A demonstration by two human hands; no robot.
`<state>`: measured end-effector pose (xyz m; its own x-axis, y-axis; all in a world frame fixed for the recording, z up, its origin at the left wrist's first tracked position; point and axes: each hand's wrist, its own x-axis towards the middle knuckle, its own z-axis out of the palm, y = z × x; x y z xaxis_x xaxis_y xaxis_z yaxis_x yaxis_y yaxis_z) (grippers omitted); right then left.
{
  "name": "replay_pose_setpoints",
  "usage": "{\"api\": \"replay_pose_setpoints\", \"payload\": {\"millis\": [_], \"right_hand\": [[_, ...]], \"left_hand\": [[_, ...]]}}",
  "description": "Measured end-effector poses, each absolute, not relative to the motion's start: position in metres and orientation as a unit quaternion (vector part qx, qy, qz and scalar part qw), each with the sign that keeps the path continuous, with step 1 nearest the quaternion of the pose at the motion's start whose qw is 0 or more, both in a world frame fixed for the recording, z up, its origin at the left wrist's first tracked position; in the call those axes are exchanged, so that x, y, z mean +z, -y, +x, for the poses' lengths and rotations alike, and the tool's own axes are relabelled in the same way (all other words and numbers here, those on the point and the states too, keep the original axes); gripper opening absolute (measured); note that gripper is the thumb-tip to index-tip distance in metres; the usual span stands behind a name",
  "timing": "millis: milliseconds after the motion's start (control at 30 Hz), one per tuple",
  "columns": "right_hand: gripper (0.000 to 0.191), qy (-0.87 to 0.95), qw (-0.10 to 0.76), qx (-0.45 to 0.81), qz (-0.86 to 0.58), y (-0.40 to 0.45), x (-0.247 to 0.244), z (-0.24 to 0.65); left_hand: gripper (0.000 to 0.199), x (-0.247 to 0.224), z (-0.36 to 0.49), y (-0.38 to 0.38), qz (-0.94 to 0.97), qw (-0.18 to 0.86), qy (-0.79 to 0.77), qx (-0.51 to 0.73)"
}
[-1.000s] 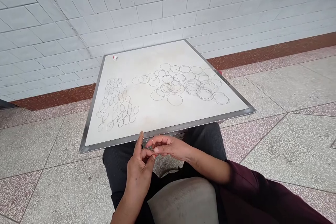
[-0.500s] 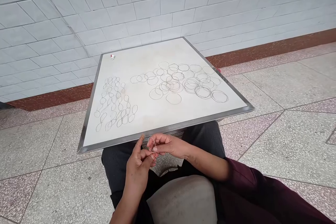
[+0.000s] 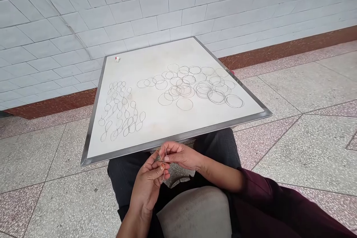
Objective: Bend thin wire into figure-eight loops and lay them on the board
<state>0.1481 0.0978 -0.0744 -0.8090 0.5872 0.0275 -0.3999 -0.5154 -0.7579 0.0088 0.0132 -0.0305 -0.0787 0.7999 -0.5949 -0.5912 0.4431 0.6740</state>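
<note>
A thin wire loop [image 3: 165, 148] is pinched between both hands, just off the table's near edge and above my lap. My left hand [image 3: 152, 171] grips its lower part between thumb and fingers. My right hand [image 3: 178, 155] pinches the loop near its middle, touching the left fingertips. On the white table [image 3: 167, 122], round wire rings [image 3: 184, 104] lie spread and overlapping at the centre and right. Wire pieces twisted into figure-eight shapes [image 3: 130, 125] lie in rough rows on the left side.
The table has a grey metal rim [image 3: 178, 136]. A small white and red object [image 3: 117, 59] sits at its back left corner. Behind is a white tiled wall [image 3: 153, 6]. My knees [image 3: 220, 145] are under the near edge.
My left hand has turned, and its index finger has come down from pointing up to curl near the wire. The wire loop has turned and looks narrower. The view has shifted slightly.
</note>
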Motion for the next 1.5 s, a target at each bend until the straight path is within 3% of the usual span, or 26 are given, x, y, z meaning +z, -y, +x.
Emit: {"api": "replay_pose_setpoints", "payload": {"millis": [233, 400, 600, 1167, 1500], "right_hand": [[0.031, 0.408, 0.258, 0.865, -0.133, -0.099, -0.075, 0.153], [0.037, 0.452, 0.268, 0.843, -0.114, -0.1, -0.074, 0.16], [0.031, 0.478, 0.268, 0.827, -0.126, -0.097, -0.071, 0.159], [0.027, 0.473, 0.393, 0.747, -0.255, -0.071, -0.058, 0.145], [0.031, 0.512, 0.369, 0.738, -0.237, -0.081, -0.054, 0.155]], "left_hand": [[0.092, -0.029, 0.014, -0.009, 0.191, 0.591, -0.574, 0.534], [0.086, -0.028, 0.018, -0.006, 0.207, 0.581, -0.576, 0.537], [0.086, -0.03, 0.019, -0.001, 0.263, 0.556, -0.592, 0.52], [0.07, -0.027, 0.029, 0.008, 0.38, 0.438, -0.61, 0.54], [0.076, -0.025, 0.025, 0.009, 0.326, 0.488, -0.589, 0.555]]}}
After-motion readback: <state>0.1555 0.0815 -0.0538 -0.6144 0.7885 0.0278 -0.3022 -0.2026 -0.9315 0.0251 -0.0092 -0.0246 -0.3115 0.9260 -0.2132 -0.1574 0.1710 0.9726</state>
